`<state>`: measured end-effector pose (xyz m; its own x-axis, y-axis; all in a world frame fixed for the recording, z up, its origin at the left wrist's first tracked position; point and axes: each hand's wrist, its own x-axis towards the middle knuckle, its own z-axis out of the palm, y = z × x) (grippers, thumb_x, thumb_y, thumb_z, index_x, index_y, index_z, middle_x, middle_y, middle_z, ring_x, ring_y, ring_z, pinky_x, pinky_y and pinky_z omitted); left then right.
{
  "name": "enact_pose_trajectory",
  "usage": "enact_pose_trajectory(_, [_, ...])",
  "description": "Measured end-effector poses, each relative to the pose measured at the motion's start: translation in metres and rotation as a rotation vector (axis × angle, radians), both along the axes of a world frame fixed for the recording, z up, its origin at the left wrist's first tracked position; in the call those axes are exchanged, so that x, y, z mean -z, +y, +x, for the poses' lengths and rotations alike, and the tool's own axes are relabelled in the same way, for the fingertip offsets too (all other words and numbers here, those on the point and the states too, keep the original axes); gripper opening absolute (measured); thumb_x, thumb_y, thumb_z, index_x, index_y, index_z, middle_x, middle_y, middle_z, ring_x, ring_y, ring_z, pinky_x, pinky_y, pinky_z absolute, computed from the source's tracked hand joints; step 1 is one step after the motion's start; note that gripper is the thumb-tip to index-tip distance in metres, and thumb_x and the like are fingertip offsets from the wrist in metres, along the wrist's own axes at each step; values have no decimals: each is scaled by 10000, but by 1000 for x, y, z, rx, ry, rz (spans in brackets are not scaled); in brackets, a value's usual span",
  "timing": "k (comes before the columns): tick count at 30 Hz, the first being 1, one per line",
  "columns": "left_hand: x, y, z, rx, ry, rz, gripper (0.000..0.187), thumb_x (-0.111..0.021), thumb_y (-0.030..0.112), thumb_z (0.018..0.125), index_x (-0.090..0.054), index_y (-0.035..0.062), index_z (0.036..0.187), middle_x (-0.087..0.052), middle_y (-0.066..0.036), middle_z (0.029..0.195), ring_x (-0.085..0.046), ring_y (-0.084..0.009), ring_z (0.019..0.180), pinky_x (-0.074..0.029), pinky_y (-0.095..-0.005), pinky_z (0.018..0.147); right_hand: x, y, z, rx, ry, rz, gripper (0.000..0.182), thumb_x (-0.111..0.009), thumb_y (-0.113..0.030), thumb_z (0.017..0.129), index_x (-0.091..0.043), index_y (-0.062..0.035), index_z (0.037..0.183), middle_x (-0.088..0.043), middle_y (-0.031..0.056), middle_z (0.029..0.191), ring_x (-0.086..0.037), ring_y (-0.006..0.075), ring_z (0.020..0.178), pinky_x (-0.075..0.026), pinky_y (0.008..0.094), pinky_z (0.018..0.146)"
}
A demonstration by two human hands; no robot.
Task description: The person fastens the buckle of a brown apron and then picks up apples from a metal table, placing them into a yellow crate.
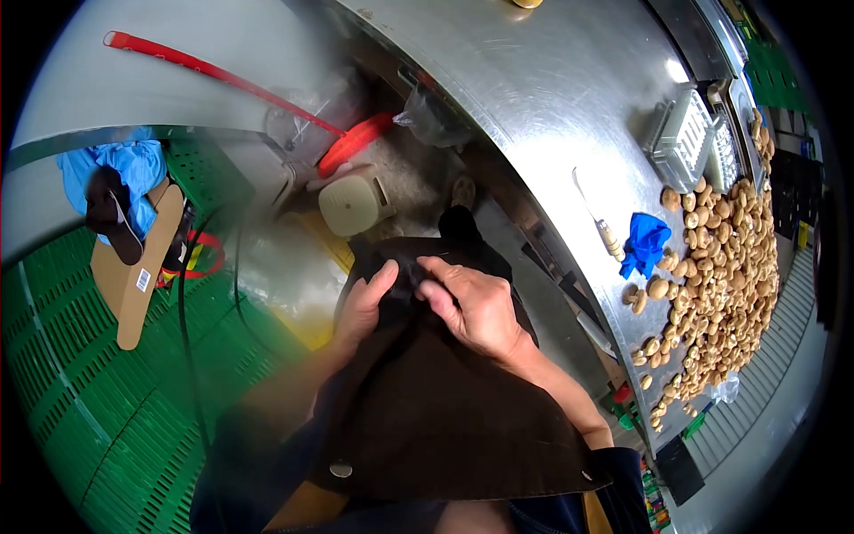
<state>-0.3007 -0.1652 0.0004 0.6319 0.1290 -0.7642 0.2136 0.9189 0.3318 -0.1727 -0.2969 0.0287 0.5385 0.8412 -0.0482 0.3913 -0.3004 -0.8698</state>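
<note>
A dark brown apron [445,418] with metal snaps near its lower corners spreads in front of my body. My left hand [363,304] grips its cloth at the upper left, thumb up and the other fingers mostly hidden in the fabric. Close beside it, my right hand [485,311] pinches a bunched fold of the same apron, fingers curled and thumb pointing left. To the right, on the metal table [534,98], lie a small knife [598,214] with a light handle and a crumpled blue glove [645,242], both apart from my hands.
A large heap of mushrooms [725,276] covers the table's right side, near a clear plastic container [680,142]. A red long-handled dustpan [356,142] and a cream stool [351,203] stand ahead on the floor. Green crates [116,400], cardboard [138,258] and blue plastic [142,169] are at left.
</note>
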Motion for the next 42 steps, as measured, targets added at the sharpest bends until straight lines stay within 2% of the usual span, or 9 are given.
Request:
enact_pose_trajectory(8, [-9,8,0,191,-110,179,300,-514,281,988,-635,25,1086,-665,-41,994,-608,-111,922,-460,-265,823,-6,2,-1,65,30,33,264,-705,-110,858,-641,-10,1094,-675,107,836,-672,253,671,-543,310,617])
enact_pose_trajectory(12, [-4,4,-3,7,10,-65,302,-512,268,963,-632,13,1072,-657,-49,1028,-596,-125,954,-449,-274,869,0,2,0,109,105,60,248,-691,-149,866,-639,-35,1081,-674,125,894,-666,308,754,-540,354,648])
enact_pose_trajectory(19, [-5,4,-2,-191,-47,326,537,-543,123,806,-438,-17,1313,-570,-134,1174,-549,-265,1112,-427,-371,983,0,0,-1,176,200,90,219,-700,-113,861,-643,-24,1054,-672,135,903,-659,313,735,-530,331,650])
enact_pose_trajectory(26, [2,5,4,-236,47,455,557,-604,52,829,-433,-49,1349,-569,-147,1250,-565,-235,1098,-418,-368,995,-3,1,-2,221,115,17,201,-708,-139,856,-658,-26,1014,-681,132,873,-664,308,712,-531,336,629])
enact_pose_trajectory(30, [2,2,-3,-226,319,619,832,-675,62,792,-229,-21,1490,-279,-184,1544,-218,-312,1448,-187,-414,1173,-3,0,-3,208,19,-26,210,-711,-165,852,-663,-30,1005,-686,133,860,-665,310,703,-533,349,620])
enact_pose_trajectory(31, [-1,1,-4,-101,339,958,763,-660,64,775,-324,5,1459,-323,-176,1523,-258,-315,1432,-193,-421,1170,-3,1,-4,207,18,-15,209,-710,-165,853,-662,-30,1005,-684,130,850,-663,309,699,-531,349,616])
enact_pose_trajectory(34, [-5,11,-4,109,-20,1291,623,-613,56,755,-476,21,1361,-375,-156,1495,-282,-312,1424,-195,-421,1170,-2,2,-3,193,24,6,206,-704,-165,857,-660,-32,1008,-678,123,828,-657,308,688,-526,348,607])
enact_pose_trajectory(36, [-6,10,0,175,-100,1188,390,-536,5,733,-673,9,1098,-537,-115,1360,-324,-321,1402,-219,-436,1158,-3,1,-1,172,40,0,202,-698,-167,863,-658,-36,1012,-674,118,824,-655,307,684,-524,345,604])
enact_pose_trajectory(42, [-3,8,6,252,-132,1009,305,-545,-29,748,-707,7,1004,-644,-108,1196,-426,-316,1324,-287,-428,1117,-3,-1,3,157,201,26,199,-689,-146,872,-656,-48,1041,-665,108,897,-655,311,715,-530,347,627])
